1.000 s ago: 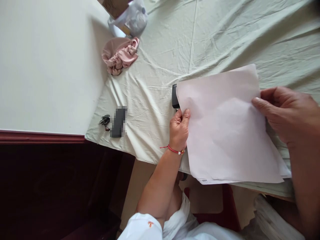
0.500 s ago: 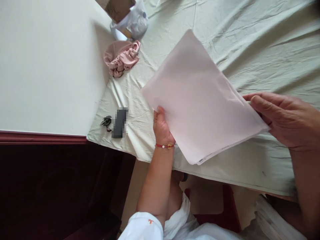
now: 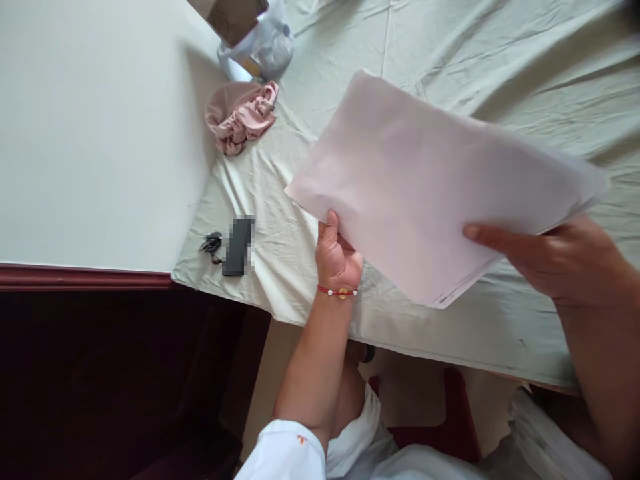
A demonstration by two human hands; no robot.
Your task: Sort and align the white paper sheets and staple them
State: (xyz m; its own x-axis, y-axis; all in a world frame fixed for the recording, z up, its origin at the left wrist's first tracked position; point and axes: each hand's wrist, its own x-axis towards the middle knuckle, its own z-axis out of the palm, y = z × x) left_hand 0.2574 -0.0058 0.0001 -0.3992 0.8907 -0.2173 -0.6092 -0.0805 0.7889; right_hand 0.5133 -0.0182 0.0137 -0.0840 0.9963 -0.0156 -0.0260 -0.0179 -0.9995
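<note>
A stack of pale pink-white paper sheets (image 3: pixel 425 187) is held up above a table covered in a light green cloth (image 3: pixel 450 60). My left hand (image 3: pixel 337 257), with a red bead bracelet at the wrist, grips the stack's lower left edge, thumb on top. On the right side my right hand (image 3: pixel 555 257) holds the stack from beneath, its thumb laid across the top sheet. The black stapler that lay under the sheets is hidden behind the paper.
A dark phone-like object (image 3: pixel 237 245) and a small bunch of keys (image 3: pixel 210 243) lie near the table's left corner. A crumpled pink cloth (image 3: pixel 240 115) and a plastic bag with a cardboard box (image 3: pixel 260 40) sit farther back. A white wall (image 3: pixel 95 127) runs along the left.
The paper stack was lifted off the cloth and turned. My right hand slid from the right edge to under the stack, with the thumb on top; my left hand shifted slightly left.
</note>
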